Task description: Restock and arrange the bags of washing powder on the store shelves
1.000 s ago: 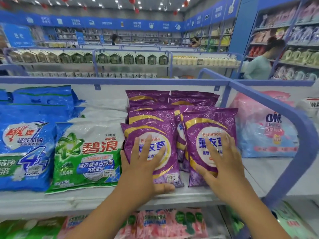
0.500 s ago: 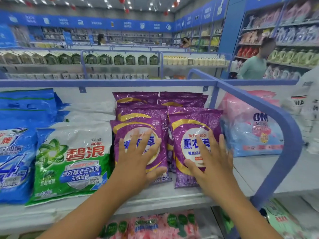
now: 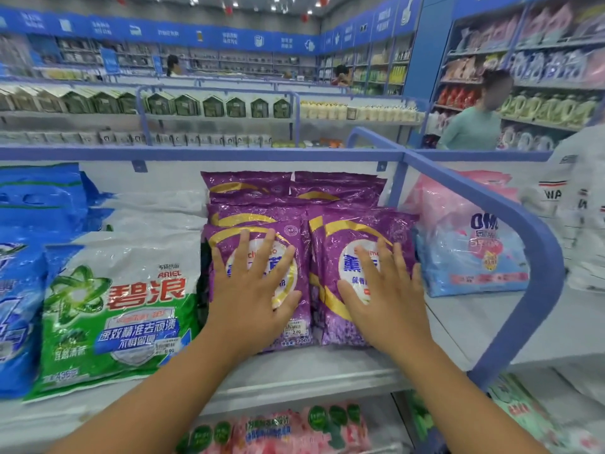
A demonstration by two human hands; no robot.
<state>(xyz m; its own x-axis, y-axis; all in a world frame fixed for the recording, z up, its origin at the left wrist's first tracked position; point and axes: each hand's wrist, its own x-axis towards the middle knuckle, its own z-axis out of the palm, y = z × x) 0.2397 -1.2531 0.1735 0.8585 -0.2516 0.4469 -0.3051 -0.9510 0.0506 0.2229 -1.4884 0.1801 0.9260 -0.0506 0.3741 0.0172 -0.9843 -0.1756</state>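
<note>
Both hands were flat on the front purple bags, fingers straight and spread, nothing gripped. Left hand (image 3: pixel 253 290) pressed palm-down on the left front purple bag (image 3: pixel 296 257), covering most of its round label. Right hand (image 3: pixel 388 290) lay the same way on the right front purple bag (image 3: pixel 340 257), just beside the first; the two bags touched edge to edge.

Both front bags leaned back on the white shelf (image 3: pixel 294 371), bottom edges set a little back from the shelf's front lip. More purple bags (image 3: pixel 248 188) were stacked behind them in two rows, running to the back panel.

Left of the purple stack: a green and white Ariel bag (image 3: pixel 111 309), touching or nearly touching the left purple bag, can't tell which. Further left, blue bags (image 3: pixel 23 290), partly cut off by the frame edge.

Right of the stack: a blue curved divider rail (image 3: pixel 510 217) separated this bay from the next one, where a pink and blue bag (image 3: pixel 468 244) leaned upright. Right purple bag sat near that rail, apart from the pink one.

Lower shelf under the hands held pink bags with green dots (image 3: pixel 275 427), blurred.

Background: a person in a green top (image 3: pixel 471 126) stood by the far wall shelves, and a white sleeve (image 3: pixel 576 198) showed at the right edge.
</note>
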